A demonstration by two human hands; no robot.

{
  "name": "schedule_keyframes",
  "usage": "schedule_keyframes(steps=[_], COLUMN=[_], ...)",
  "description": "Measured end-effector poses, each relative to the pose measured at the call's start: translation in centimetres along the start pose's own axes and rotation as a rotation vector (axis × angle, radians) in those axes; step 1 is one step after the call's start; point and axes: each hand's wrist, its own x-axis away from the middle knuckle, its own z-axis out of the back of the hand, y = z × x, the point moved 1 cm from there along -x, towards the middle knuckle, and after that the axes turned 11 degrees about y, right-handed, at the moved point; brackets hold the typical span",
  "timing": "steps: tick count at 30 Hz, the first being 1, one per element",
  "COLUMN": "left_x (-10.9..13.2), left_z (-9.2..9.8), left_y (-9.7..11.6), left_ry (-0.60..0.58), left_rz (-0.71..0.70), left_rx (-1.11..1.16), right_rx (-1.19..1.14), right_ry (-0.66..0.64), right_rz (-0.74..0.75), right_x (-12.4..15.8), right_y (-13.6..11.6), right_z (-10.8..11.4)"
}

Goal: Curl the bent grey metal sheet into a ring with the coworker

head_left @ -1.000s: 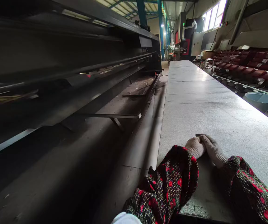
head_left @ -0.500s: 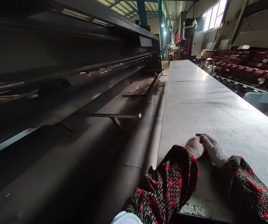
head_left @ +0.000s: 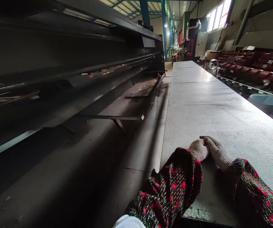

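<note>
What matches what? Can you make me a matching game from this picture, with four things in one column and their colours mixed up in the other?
Things:
1. the knit glove on the left hand
2. the round plastic tub
3. the steel column
4. the sleeve on the right arm

Colours:
A. pale blue
B. off-white
C. dark with red flowers
D. teal

Right pairs: 1-B, 2-A, 3-D, 4-C

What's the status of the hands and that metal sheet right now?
Right hand over left hand, both gloved, resting on long metal sheet. Dark machine alongside.
</note>
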Motion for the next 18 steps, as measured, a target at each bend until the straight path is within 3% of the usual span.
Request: schedule_keyframes(steps=[18], left_x=[0.25], left_z=[0.7], left_y=[0.61], left_ry=[-0.028], left_rz=[0.003], left_rx=[-0.004], right_rx=[-0.016], right_ry=[0.012], right_rz=[0.006], right_x=[-0.02], right_y=[0.24], right_z=[-0.1])
